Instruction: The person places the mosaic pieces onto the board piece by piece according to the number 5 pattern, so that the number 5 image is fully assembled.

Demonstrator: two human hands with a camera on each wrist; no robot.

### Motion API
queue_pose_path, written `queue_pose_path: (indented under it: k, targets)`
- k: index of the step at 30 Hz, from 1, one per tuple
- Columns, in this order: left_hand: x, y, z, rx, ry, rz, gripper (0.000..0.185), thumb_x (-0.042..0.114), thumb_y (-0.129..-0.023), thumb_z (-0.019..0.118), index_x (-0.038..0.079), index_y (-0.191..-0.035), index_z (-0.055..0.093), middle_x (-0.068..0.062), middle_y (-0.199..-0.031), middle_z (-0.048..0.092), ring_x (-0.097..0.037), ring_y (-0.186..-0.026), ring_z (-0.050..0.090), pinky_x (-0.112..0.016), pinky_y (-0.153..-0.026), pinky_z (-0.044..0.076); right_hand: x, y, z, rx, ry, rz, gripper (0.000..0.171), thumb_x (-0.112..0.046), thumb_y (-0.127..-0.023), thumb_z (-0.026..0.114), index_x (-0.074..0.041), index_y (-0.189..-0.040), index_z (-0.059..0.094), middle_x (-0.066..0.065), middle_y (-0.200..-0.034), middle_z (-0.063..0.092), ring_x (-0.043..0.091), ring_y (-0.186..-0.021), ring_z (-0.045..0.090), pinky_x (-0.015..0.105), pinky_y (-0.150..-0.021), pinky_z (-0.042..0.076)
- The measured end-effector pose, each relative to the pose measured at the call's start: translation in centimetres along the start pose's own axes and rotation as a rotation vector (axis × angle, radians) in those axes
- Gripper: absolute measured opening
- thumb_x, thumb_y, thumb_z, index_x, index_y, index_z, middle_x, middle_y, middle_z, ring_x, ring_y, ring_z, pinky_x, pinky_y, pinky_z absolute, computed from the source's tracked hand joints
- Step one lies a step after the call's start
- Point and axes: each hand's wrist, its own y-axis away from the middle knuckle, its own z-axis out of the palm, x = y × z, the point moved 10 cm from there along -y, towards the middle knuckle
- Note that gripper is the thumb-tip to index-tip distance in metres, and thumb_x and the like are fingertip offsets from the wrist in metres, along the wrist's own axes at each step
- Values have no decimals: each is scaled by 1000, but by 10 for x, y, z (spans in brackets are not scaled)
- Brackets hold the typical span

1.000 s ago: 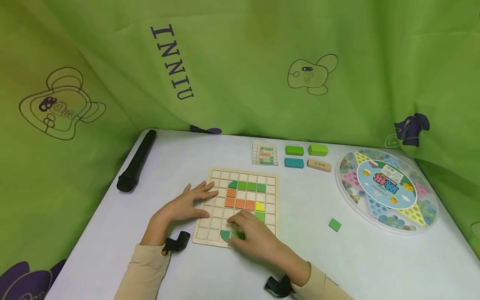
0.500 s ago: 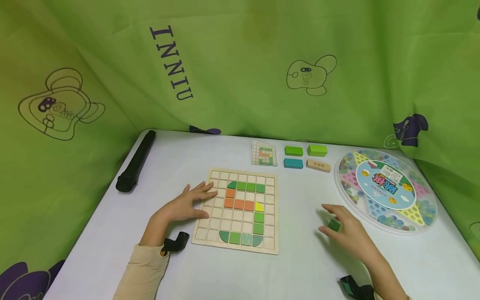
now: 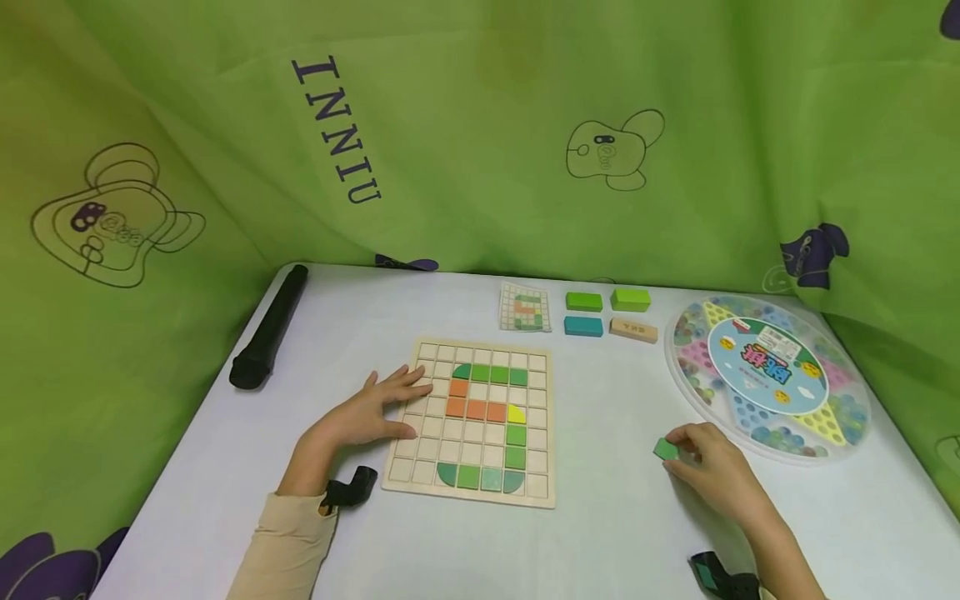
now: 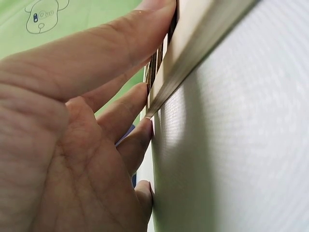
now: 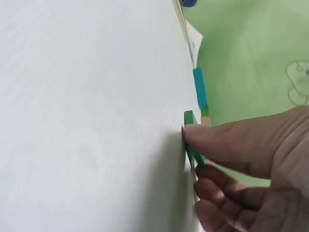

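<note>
A square wooden grid board (image 3: pixel 536 486) lies on the table, partly filled with green, orange and yellow tiles. My left hand (image 3: pixel 367 412) rests on the board's left edge with fingers spread; in the left wrist view the thumb (image 4: pixel 111 50) and fingers touch the board's side and the table. To the right of the board, my right hand (image 3: pixel 712 467) pinches a small green square tile (image 3: pixel 664 449) between thumb and fingers. In the right wrist view that green tile (image 5: pixel 189 117) is tipped on edge at the table surface, partly hidden by the thumb (image 5: pixel 212 140).
A printed pattern card (image 3: pixel 524 307) lies behind the board. Beside it are two green blocks (image 3: pixel 584 302), a blue block (image 3: pixel 583 326) and a wooden block (image 3: pixel 633 330). A round marble game box (image 3: pixel 768 367) sits at right, a black microphone (image 3: pixel 268 333) at far left.
My right hand has moved right from the board's lower part to the loose green tile and now pinches it. The left hand has stayed on the board's edge.
</note>
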Motion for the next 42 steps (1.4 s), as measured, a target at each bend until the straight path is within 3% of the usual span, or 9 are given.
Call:
queue_pose_path:
  k: [5, 11, 16, 22, 29, 36, 42]
  targets:
    - [1, -1, 0, -7, 1, 1, 71, 28, -79, 75, 12, -142, 46, -9, -157, 24, -35, -146, 9, -60, -114, -9, -34, -7, 7, 53, -36, -61, 26, -10, -79, 74, -8, -103, 65, 2, -97, 63, 18, -89, 60, 33, -74, 53]
    - [1, -3, 0, -1, 0, 1, 70, 27, -80, 74, 11, -141, 46, -10, -156, 24, -35, -146, 10, -60, -114, -9, -116, -15, 32, 96, -151, -310, 29, -7, -74, 79, -10, -100, 67, -4, -95, 64, 14, -84, 62, 29, -72, 56]
    - [-2, -3, 1, -1, -1, -12, 70, 27, -79, 75, 12, -141, 46, -10, -156, 24, -35, -146, 10, -59, -115, -9, -177, -24, 67, -24, -249, -430, 25, -12, -78, 77, -12, -102, 68, -5, -97, 62, 12, -86, 61, 25, -74, 55]
    - [-2, -4, 3, -4, 3, -14, 70, 30, -79, 75, 14, -141, 47, -8, -156, 25, -34, -146, 10, -59, -115, -8, -226, -37, 105, -154, -205, -471, 22, -21, -83, 73, -14, -103, 69, -7, -99, 62, 8, -86, 57, 22, -76, 51]
    - [2, -11, 4, -5, -1, 6, 70, 33, -79, 74, 15, -141, 47, -6, -157, 25, -33, -147, 10, -60, -114, -8, -244, -51, 128, -192, -82, -466, 22, -20, -81, 73, -13, -102, 70, -7, -89, 60, 3, -76, 49, 17, -69, 47]
    - [2, -12, 5, -13, -15, 6, 71, 33, -79, 74, 15, -141, 47, -7, -157, 24, -33, -147, 10, -61, -114, -7, -246, -54, 135, -217, -55, -473, 23, -20, -80, 74, -13, -102, 70, -6, -92, 62, 3, -77, 49, 17, -69, 47]
    - [1, -11, 5, -4, -11, 8, 70, 30, -79, 75, 14, -141, 47, -8, -157, 25, -33, -146, 11, -60, -114, -8, -235, -53, 115, -179, -100, -467, 26, -22, -85, 70, -10, -107, 68, -2, -100, 63, 9, -88, 57, 25, -79, 51]
